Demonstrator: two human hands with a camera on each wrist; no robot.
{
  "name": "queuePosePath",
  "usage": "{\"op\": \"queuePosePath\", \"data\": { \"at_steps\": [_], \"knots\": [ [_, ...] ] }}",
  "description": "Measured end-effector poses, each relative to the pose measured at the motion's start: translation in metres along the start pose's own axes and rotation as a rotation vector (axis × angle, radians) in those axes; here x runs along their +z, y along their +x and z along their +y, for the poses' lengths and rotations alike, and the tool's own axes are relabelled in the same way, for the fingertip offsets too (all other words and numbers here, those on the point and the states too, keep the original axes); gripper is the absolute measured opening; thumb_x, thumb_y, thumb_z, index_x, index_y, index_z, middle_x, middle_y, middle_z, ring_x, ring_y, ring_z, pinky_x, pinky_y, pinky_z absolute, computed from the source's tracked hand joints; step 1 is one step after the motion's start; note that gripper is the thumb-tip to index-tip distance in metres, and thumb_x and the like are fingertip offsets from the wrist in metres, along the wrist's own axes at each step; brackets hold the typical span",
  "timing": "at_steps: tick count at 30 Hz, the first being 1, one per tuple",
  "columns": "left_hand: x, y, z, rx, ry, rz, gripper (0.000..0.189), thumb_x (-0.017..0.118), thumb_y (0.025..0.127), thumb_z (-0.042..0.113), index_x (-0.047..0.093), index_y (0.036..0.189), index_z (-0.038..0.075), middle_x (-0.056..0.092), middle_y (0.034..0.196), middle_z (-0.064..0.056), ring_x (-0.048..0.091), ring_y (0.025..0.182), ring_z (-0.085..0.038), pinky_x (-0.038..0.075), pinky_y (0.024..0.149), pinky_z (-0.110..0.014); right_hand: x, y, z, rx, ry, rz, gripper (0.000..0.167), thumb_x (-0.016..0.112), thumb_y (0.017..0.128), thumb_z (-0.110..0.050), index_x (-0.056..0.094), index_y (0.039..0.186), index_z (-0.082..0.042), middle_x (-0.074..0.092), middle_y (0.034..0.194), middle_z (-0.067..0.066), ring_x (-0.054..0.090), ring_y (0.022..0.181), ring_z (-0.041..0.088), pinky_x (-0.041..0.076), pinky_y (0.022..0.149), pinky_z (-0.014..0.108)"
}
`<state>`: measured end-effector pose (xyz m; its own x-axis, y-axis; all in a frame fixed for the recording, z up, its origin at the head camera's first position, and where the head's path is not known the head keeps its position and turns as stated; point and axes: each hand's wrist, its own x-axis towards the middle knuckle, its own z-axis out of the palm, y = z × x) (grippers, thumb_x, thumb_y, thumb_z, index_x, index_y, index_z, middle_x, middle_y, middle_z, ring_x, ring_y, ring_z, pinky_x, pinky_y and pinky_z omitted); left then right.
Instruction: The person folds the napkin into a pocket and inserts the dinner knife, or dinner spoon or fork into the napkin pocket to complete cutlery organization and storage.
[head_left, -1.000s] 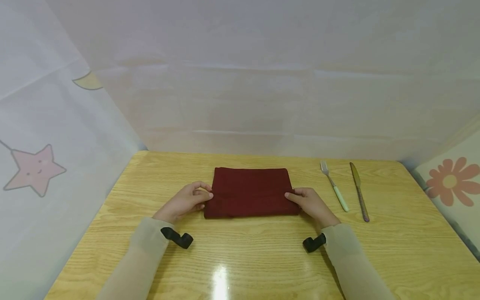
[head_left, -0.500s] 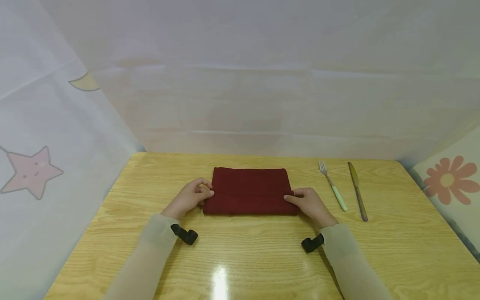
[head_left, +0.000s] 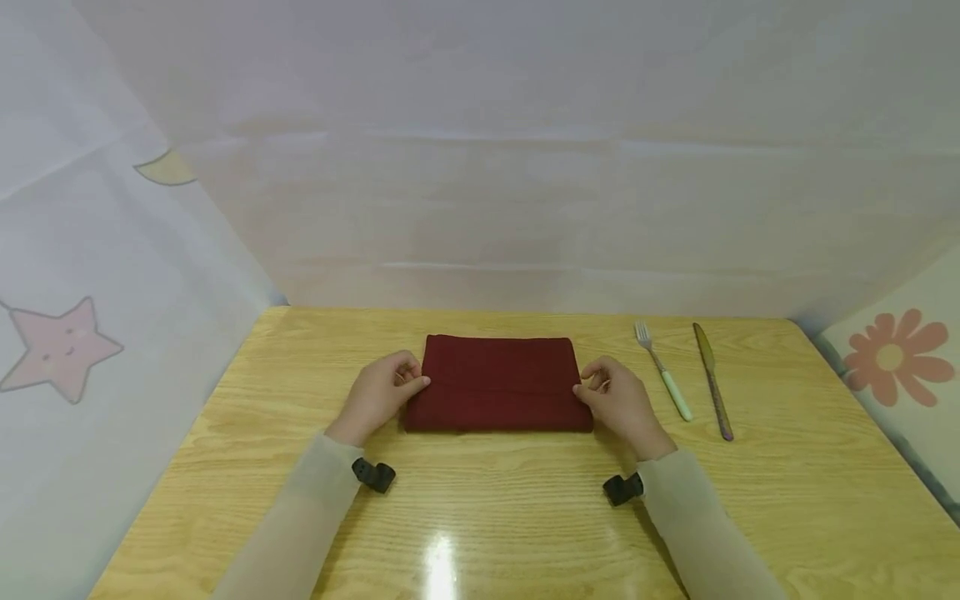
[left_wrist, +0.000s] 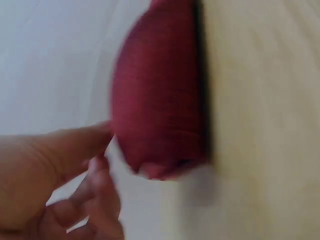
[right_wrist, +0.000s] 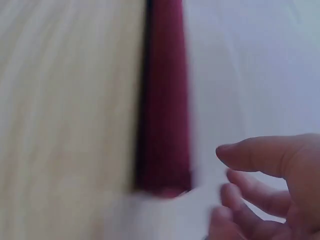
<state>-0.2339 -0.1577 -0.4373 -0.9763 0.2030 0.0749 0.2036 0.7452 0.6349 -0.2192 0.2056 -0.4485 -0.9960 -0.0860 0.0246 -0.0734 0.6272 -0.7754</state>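
Observation:
A dark red cloth [head_left: 498, 383], folded into a flat rectangle, lies on the wooden table. In the head view my left hand [head_left: 378, 396] is at its left edge. The left wrist view has that thumb's tip against the rounded end of the cloth [left_wrist: 157, 95], while the other fingers bend loosely below. My right hand [head_left: 618, 404] is beside the right edge, thumb and fingers parted and loosely bent. A gap shows between the right thumb [right_wrist: 255, 152] and the cloth [right_wrist: 167, 110] in the right wrist view. Both wrist views are blurred.
To the right of the cloth lie a fork [head_left: 663, 372] with a pale green handle and a table knife [head_left: 712, 379]. The wooden table [head_left: 510, 517] ends at a pale sheet [head_left: 480, 208] hung behind it. Printed sheets also flank both sides.
The right thumb and fingers have come off the cloth's edge and spread apart. My left hand has shifted slightly inward, its grip loosened. The cloth's near part lies flatter.

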Motion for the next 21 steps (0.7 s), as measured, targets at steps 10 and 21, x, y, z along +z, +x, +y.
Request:
{"op": "queuePosePath", "data": {
  "at_steps": [10,21],
  "knots": [
    [0.013,-0.034,0.058,0.206,0.311,-0.396,0.051,0.051,0.108,0.031,0.044,0.155,0.013,0.028,0.162,-0.021,0.019,0.151,-0.045,0.020,0.116,-0.067,0.028,-0.044,-0.051,-0.260,-0.334,-0.435,0.066,0.056,0.104,-0.043,0.036,0.159,-0.011,0.022,0.165,0.019,0.017,0.149,0.052,0.021,0.116,0.068],
    [0.020,-0.031,0.044,0.177,0.310,-0.629,0.057,0.044,0.107,0.049,0.037,0.159,0.026,0.009,0.167,-0.020,-0.001,0.152,-0.049,0.012,0.116,-0.071,0.037,-0.050,-0.050,-0.191,-0.454,-0.543,0.065,0.057,0.100,-0.053,0.038,0.158,-0.030,0.017,0.169,0.005,-0.001,0.147,0.059,0.016,0.099,0.087]
  ]
}}
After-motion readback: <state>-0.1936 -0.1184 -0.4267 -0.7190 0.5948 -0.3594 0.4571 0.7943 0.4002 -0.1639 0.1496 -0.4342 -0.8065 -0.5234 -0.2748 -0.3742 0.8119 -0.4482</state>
